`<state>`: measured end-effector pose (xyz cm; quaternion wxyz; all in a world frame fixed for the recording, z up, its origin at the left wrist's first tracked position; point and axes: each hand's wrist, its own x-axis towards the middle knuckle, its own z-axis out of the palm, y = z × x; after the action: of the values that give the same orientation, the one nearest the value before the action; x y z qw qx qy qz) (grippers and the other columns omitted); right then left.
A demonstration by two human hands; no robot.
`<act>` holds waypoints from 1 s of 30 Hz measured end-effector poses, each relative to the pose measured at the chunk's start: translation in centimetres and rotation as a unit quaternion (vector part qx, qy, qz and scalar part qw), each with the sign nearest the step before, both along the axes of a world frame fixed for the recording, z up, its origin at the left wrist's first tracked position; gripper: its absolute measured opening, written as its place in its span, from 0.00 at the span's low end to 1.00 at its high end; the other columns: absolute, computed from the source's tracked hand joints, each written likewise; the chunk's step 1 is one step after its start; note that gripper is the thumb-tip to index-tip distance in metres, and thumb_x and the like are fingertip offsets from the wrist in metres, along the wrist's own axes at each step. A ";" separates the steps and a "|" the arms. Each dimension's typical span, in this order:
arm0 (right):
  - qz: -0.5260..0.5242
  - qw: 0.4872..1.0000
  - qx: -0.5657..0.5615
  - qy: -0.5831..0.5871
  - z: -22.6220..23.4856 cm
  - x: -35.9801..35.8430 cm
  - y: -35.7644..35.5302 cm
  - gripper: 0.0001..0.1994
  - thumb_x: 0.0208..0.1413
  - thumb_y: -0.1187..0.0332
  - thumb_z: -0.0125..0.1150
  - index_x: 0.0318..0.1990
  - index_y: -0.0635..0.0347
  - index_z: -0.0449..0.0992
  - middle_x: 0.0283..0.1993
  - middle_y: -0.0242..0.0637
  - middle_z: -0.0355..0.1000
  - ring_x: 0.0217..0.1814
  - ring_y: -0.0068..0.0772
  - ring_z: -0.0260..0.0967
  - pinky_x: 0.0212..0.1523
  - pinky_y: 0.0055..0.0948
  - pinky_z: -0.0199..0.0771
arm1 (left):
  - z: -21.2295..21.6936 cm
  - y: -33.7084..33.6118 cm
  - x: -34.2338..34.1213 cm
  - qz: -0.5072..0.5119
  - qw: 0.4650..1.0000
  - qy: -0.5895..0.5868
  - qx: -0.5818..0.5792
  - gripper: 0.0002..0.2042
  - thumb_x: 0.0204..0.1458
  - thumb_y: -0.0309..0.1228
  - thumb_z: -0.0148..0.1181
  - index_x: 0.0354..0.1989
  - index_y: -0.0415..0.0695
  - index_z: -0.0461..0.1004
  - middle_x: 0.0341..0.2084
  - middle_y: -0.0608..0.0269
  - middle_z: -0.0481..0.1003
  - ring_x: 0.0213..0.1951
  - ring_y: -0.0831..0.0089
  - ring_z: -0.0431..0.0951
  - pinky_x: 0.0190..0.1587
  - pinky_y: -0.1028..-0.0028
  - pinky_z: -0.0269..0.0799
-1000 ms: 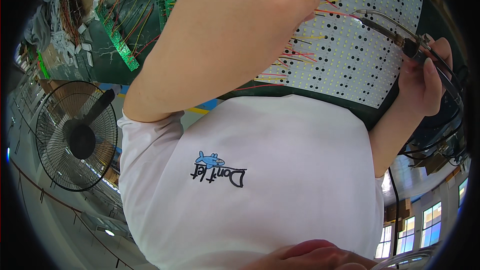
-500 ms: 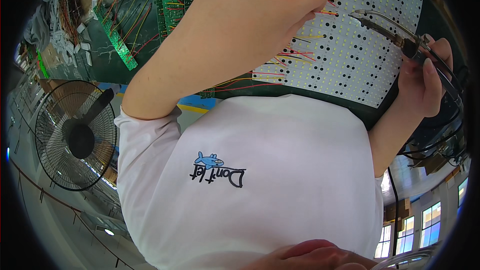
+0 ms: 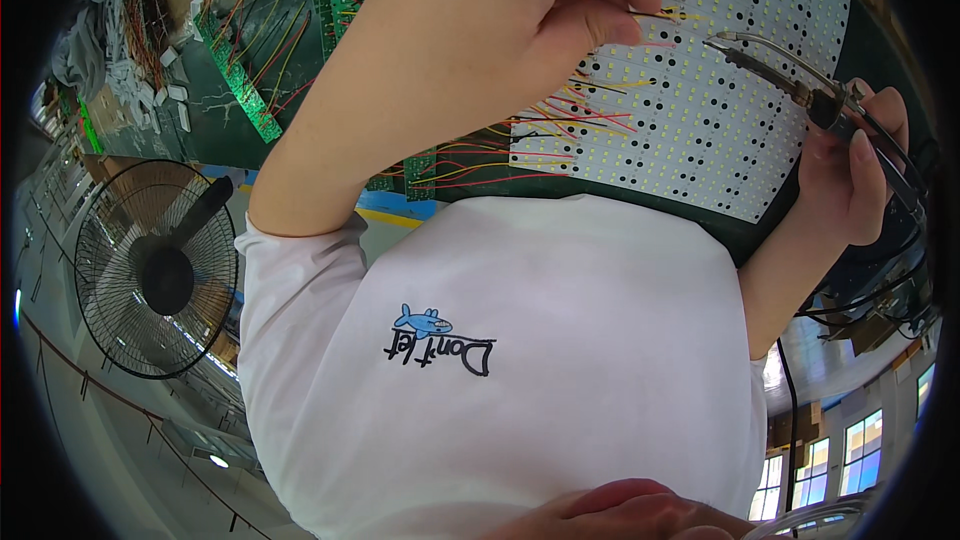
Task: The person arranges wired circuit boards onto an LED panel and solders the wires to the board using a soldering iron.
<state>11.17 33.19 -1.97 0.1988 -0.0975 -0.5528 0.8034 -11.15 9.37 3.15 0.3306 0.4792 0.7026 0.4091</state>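
Note:
A white LED panel (image 3: 720, 140) lies on the dark green table, dotted with small yellowish LEDs and black round spots. Along its left side, red, yellow and black wires (image 3: 600, 120) reach onto it from green circuit boards (image 3: 420, 175). My left hand (image 3: 590, 5) is over that side, thumb and fingers pinching a thin dark wire (image 3: 655, 15) whose end points right. In my right hand (image 3: 850, 165) is a soldering iron (image 3: 765, 68) with a curved metal tube beside its tip. The tip hovers over the panel, slightly right of the wire end and apparently apart from it.
A narrow green circuit board (image 3: 238, 80) with wires lies at the left. Beyond it are bundled wires with white connectors (image 3: 175, 90). A black fan (image 3: 165, 280) stands left of me. Black cables (image 3: 850, 310) hang at the right, below the right hand.
My left hand has turned and drawn slightly back toward me, so its pinch and the wire now show. The soldering iron has barely shifted.

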 end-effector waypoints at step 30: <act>0.001 0.993 0.119 -0.026 -0.1 -0.7 -1.0 0.12 0.54 0.72 0.64 0.38 0.65 0.65 0.34 0.40 0.69 0.30 0.19 0.63 0.30 0.15 0.61 | -1.3 -0.3 0.4 -0.041 0.990 0.127 0.051 0.09 0.53 0.24 0.61 0.43 0.38 0.77 0.36 0.51 0.79 0.40 0.54 0.81 0.42 0.64 0.79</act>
<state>10.50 32.19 -2.04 0.1938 -0.0933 -0.6495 0.7293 -10.76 9.07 1.89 0.2303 0.5718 0.6967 0.3669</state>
